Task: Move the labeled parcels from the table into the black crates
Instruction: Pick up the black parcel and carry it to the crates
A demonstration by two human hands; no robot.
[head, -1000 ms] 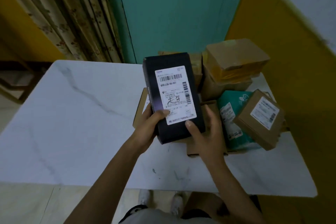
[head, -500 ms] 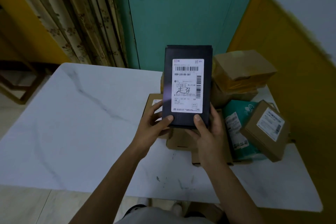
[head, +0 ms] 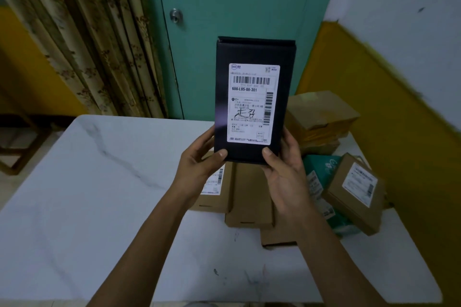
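The black parcel [head: 253, 53] is held upright above the desk [head: 99, 194], its white label [head: 252, 107] facing the camera. The left grip [head: 199, 164] and right grip [head: 287, 174] clamp its bottom corners, thumbs on the front and fingers round the sides. Both forearms reach forward over brown boxes [head: 249, 197].

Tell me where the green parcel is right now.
In the head view, the green parcel lies on the right side of the white table, just right of the right hand holding the black parcel, partly under a labelled brown box.
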